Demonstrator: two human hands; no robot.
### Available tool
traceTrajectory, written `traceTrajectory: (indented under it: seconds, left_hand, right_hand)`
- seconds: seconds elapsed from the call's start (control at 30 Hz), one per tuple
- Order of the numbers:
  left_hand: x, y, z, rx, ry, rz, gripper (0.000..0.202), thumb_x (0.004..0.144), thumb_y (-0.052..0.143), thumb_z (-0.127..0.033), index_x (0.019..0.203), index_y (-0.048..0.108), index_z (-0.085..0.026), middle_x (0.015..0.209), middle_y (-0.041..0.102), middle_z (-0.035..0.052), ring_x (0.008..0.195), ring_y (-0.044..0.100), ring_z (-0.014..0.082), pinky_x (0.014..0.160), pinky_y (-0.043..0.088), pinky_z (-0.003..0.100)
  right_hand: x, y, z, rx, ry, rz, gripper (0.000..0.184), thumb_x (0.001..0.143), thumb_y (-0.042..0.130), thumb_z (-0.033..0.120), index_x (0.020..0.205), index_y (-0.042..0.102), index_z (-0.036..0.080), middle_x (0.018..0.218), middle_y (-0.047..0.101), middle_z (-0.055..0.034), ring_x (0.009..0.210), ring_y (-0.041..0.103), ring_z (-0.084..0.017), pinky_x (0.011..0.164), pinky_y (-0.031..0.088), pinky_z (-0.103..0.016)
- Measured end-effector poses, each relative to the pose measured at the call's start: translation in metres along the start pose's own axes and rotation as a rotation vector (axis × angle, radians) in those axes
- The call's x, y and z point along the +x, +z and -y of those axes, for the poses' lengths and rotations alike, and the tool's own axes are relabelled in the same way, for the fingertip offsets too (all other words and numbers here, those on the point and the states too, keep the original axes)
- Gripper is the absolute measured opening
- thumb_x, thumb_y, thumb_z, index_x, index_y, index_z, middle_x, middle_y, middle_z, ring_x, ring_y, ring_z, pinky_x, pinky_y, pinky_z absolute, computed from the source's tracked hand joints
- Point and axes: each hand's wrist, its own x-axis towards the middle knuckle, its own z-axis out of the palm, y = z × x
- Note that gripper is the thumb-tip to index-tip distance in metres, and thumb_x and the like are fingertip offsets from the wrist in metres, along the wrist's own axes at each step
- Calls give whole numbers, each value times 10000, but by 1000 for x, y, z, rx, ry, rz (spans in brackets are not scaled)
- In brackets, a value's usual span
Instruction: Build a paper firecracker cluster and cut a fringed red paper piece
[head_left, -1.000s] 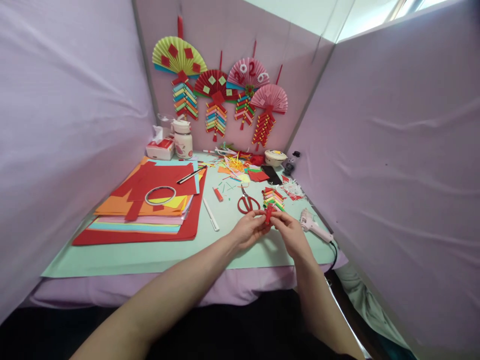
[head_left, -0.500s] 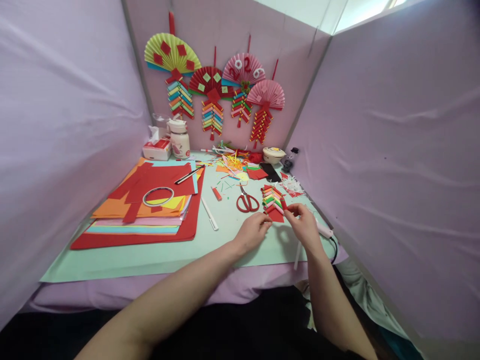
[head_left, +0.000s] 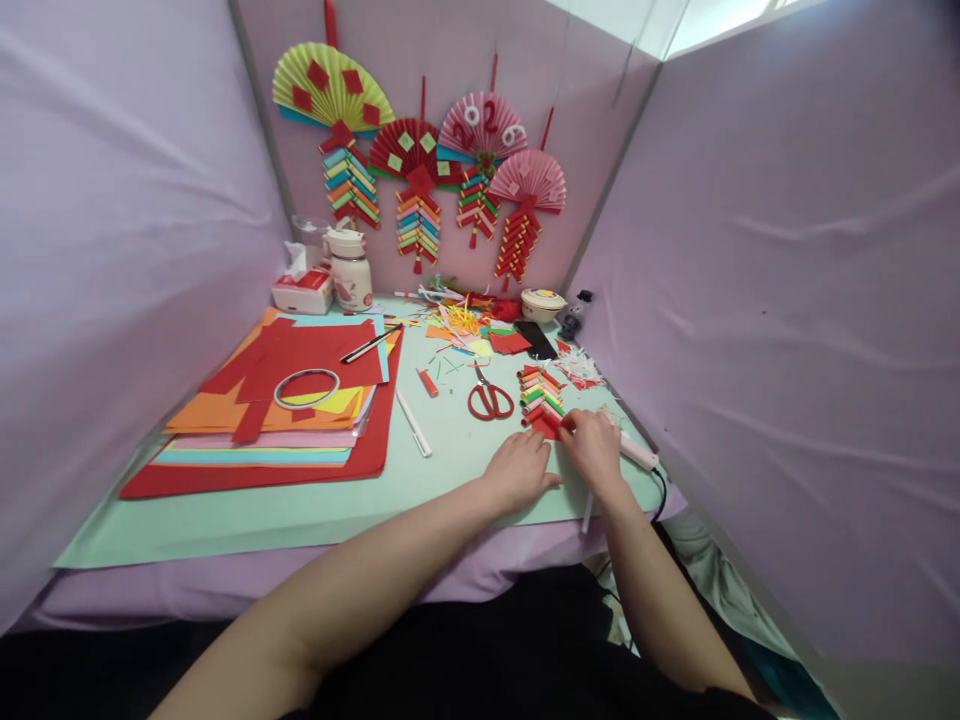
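Note:
A firecracker string of rolled paper tubes (head_left: 541, 394), in red, pink, yellow and green slanting rows, lies on the pale green table cover. Its red paper end (head_left: 545, 426) points towards me. My left hand (head_left: 521, 470) lies at that near end, palm down, fingers stretched out and thumb apart; its fingertips touch or nearly touch the red paper. My right hand (head_left: 592, 446) has its fingertips closed at the right side of the string's near end, on a small red paper tube mostly hidden by the fingers. Red-handled scissors (head_left: 490, 401) lie left of the string.
Left are stacked coloured papers (head_left: 300, 350) with a tape roll (head_left: 306, 389) and a cutter knife (head_left: 371, 343). A white pen (head_left: 414, 424), glue gun (head_left: 639, 452), phone (head_left: 536, 340), paper scraps (head_left: 461, 318), lidded bowl (head_left: 543, 304) and jug (head_left: 349, 270) stand or lie around. Paper fans (head_left: 334, 90) hang behind.
My right hand has brought the red tube down to the near end of the string. My left hand has moved nearer me, its fingers now stretched out. The view has shifted slightly.

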Motion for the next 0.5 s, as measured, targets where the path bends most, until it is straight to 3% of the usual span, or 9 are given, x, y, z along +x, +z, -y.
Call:
traceTrajectory:
  seconds: [0.1,0.5]
  left_hand:
    - [0,0,0,104,9,2,466,845,543,-503,1105,580,-118,1207,565,148,1168,483,284,991,364,398]
    - [1,2,0,126,17,3,477,853,532,-507,1103,586,-104,1215,571,156,1171,486,281,987,365,389]
  right_hand:
    - [-1,2,0,-23,2,8,126,858,530,256,883,638,196,915,671,-65,926,525,-242,726,268,-323]
    - [1,9,2,-66,0,2,159,876,505,231,851,655,184,904,664,-80,912,526,-239,720,262,-328]
